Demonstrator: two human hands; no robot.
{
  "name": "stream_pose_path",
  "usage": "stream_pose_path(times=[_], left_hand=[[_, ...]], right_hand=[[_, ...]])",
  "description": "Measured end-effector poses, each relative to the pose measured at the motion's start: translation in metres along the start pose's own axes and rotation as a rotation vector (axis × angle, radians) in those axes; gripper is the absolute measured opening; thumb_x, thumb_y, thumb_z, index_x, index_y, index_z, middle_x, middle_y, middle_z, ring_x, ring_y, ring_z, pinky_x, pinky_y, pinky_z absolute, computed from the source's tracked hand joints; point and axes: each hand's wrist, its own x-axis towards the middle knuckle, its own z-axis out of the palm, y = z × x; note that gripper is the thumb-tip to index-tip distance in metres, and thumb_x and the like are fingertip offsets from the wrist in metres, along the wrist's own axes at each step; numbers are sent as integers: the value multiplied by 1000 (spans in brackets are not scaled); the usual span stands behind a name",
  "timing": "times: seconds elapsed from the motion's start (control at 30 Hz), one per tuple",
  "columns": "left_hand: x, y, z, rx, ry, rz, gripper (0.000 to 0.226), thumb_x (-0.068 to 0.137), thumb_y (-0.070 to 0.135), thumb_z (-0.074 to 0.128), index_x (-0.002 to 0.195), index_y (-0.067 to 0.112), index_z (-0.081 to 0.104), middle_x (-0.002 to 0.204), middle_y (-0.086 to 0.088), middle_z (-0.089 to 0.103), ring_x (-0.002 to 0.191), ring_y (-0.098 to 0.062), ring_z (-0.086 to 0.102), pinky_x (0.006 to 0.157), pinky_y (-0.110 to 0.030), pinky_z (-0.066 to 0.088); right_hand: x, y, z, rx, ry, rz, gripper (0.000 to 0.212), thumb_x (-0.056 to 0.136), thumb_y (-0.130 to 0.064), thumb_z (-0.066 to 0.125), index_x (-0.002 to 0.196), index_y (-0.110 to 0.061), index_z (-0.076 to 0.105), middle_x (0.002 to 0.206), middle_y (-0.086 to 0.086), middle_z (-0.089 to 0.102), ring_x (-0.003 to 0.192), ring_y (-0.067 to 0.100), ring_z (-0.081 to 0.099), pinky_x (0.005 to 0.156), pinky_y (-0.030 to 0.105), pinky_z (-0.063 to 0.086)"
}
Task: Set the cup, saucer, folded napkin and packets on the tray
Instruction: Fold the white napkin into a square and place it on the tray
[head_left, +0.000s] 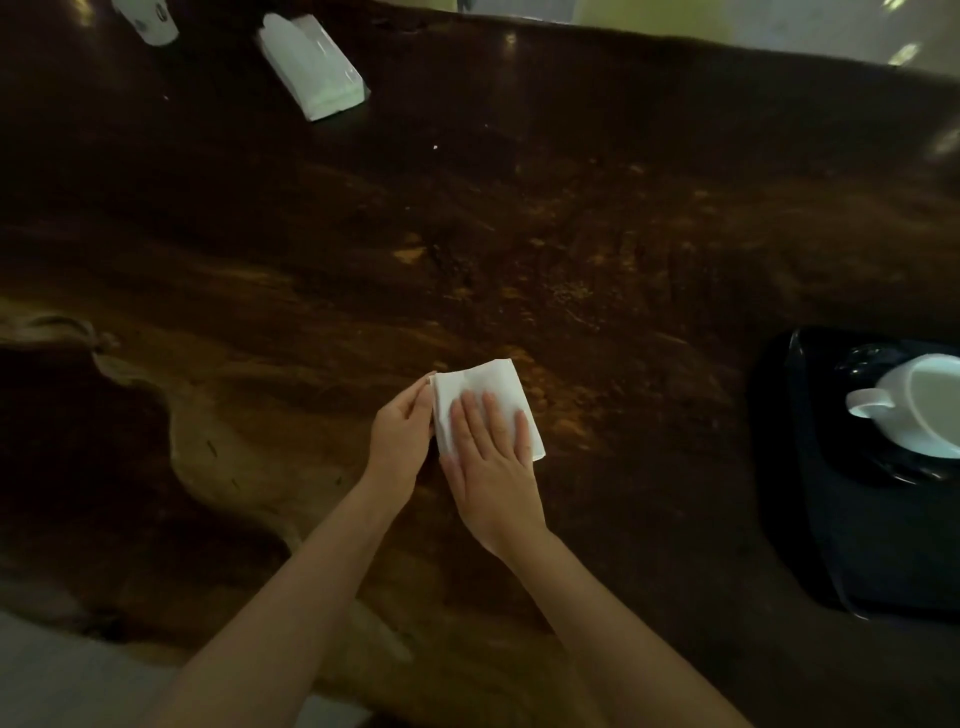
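Observation:
A white folded napkin (485, 382) lies on the dark wooden table (519, 234) in front of me. My right hand (491, 462) rests flat on the napkin with its fingers spread, pressing it down. My left hand (402, 431) pinches the napkin's left edge between thumb and fingers. At the right edge sits a black tray (810, 467). On it a white cup (919, 405) stands on a dark saucer (872, 473), handle pointing left. No packets are visible on the tray.
A white tissue pack (311, 67) lies at the far left of the table. A white paper cup (148, 21) stands at the top left corner. The table's near edge curves irregularly at the lower left.

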Motion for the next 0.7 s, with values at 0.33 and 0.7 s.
stream_pose_path(times=[0.33, 0.7], left_hand=[[-1, 0, 19, 33, 153, -9, 35, 92, 19, 54, 127, 11, 55, 124, -4, 62, 101, -11, 57, 88, -29, 49], [-31, 92, 58, -18, 57, 185, 28, 96, 32, 44, 121, 24, 53, 109, 3, 61, 92, -13, 59, 75, -29, 52]], right_hand=[[14, 32, -40, 427, 159, 562, 43, 90, -28, 54, 129, -13, 46, 131, 4, 46, 115, 15, 45, 93, 24, 40], [31, 42, -140, 751, 356, 508, 31, 95, -43, 42, 87, -14, 48, 69, -10, 46, 59, 3, 46, 50, 12, 33]])
